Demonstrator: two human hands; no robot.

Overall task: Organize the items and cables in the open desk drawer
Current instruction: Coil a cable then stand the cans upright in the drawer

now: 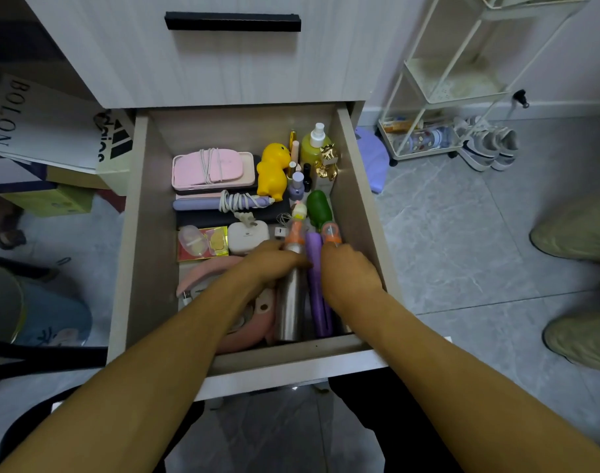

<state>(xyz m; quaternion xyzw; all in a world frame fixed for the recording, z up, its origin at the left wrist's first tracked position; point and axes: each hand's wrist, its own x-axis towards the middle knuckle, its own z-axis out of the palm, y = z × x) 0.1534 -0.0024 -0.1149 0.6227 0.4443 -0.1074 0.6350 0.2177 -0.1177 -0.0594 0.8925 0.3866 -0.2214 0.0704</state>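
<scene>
- Drawer [356, 186] pulled open below a closed drawer front with a black handle [232, 21]; landmark for all entries: the steel bottle [291, 302], lying lengthwise in the drawer's near right part, orange cap end pointing to the back.
- Left hand [268, 264]: its grip is curled over the upper body of the steel bottle, fingers wrapped on the metal.
- Right hand [351, 273]: just right of the steel bottle; fingers bent down onto a second orange-capped bottle [332, 233] at the right wall. Cannot tell whether the grip is clamped on it or only resting.
- Purple tube [317, 291] lies between the two hands, touching the steel bottle's right side.
- Pink curved item [203, 273] left of the steel bottle, partly under the left forearm.
- Beyond the bottle cap, to the left: white charger case [247, 235], then a red packet [203, 247].
- Farther back: lilac wand [203, 203] with a white cable [235, 200] coiled round it; green item [318, 206] to the right.
- Back rows: pink pouch [211, 170] with cord across it, yellow duck [273, 172], nail polish bottle [297, 186], gold figurine [327, 162], yellow-green spray bottle [312, 145].
- Right of the drawer, on the floor: white wire cart [442, 97], sneakers [489, 148].
</scene>
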